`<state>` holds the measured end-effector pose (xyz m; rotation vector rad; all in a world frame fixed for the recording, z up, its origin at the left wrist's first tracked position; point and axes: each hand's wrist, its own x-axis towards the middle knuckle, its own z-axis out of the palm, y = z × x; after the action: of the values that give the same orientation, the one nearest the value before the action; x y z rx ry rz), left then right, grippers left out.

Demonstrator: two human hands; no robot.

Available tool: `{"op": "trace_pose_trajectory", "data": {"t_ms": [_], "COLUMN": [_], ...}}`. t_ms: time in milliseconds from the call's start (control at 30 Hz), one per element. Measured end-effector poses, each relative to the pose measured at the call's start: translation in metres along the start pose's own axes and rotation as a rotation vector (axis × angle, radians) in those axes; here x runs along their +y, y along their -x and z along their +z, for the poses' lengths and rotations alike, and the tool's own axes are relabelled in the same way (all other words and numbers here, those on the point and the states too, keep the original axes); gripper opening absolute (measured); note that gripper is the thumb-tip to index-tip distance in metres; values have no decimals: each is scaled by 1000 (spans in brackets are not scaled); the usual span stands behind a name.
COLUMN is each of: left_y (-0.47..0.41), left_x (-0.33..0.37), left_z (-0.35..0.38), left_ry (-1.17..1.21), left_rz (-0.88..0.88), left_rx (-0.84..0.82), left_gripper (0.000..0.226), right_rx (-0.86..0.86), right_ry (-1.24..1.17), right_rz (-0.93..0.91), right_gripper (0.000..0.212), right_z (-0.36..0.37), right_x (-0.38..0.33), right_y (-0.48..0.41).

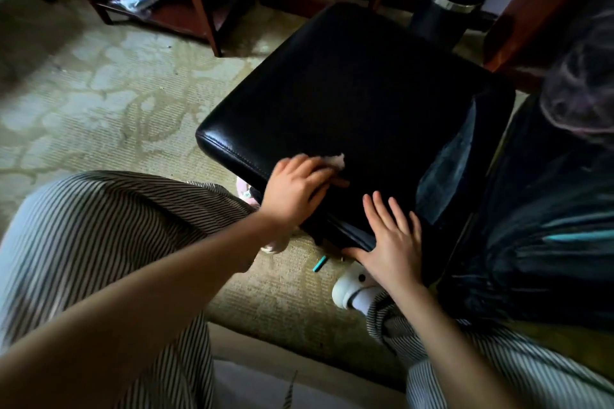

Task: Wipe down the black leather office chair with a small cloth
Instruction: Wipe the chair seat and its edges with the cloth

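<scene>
gripping the cloth, left hand presses the chair; right hand rests flat.

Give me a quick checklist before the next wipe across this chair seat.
1. Cloth in grip: ok, the left hand holds it on the seat by the near-left edge.
2. Seat steadied: ok, the right hand lies flat on the near edge.
3. Rest of the seat wiped: cannot tell, too dark.
4. Cloth clean: cannot tell.
5. Floor by the feet: not ok, a small teal stick lies on the carpet.
</scene>
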<state>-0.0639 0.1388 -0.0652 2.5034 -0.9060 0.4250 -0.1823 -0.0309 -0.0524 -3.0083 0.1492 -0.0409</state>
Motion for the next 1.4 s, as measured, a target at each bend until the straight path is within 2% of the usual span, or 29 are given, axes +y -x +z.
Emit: {"op": "trace_pose_trajectory", "data": {"t_ms": [167, 267, 433, 533, 667, 733, 867, 933, 1033, 1167, 1300, 1400], "left_y": [-42, -47, -47, -47, -43, -42, -46, -45, -31, -1, 19, 40], "left_x": [-47, -41, -18, 1, 61, 79, 54, 36, 11, -38, -55, -40], "left_z": [-18, -8, 3, 9, 26, 28, 22, 15, 0, -24, -25, -11], "left_ry": [-152, -118, -40, 12, 175, 210, 168, 88, -29, -133, -33, 128], "left_rz": [-329, -499, -543, -450, -126, -35, 138, 177, 56, -254, -456, -679], "left_rx": [-48, -31, 49, 37, -73, -123, -216, -215, -136, -66, 59, 230], "left_gripper": [34, 33, 32, 29, 33, 35, 34, 35, 36, 41, 37, 39], "right_rx": [-11, -22, -2, 1, -21, -66, -267, -293, -326, -366, -362, -321], "right_ry": [-6, -14, -48, -46, -37, 12, 64, 78, 67, 116, 106, 101], "right_rz": [-7, 11, 52, 70, 97, 105, -13, -25, 15, 67, 115, 132], "right_gripper": [100, 102, 102, 104, 101, 98, 83, 79, 85, 100, 105, 104], "right_z": [-1, 0, 6, 6, 5, -1, -27, -37, -43, -41, -34, -31], "right_x": [-1, -6, -14, -15, -15, -16, -9, -3, 7, 21, 20, 16], "right_y": [0, -1, -3, -4, -3, -3, -2, 5, 21, 31, 36, 36]}}
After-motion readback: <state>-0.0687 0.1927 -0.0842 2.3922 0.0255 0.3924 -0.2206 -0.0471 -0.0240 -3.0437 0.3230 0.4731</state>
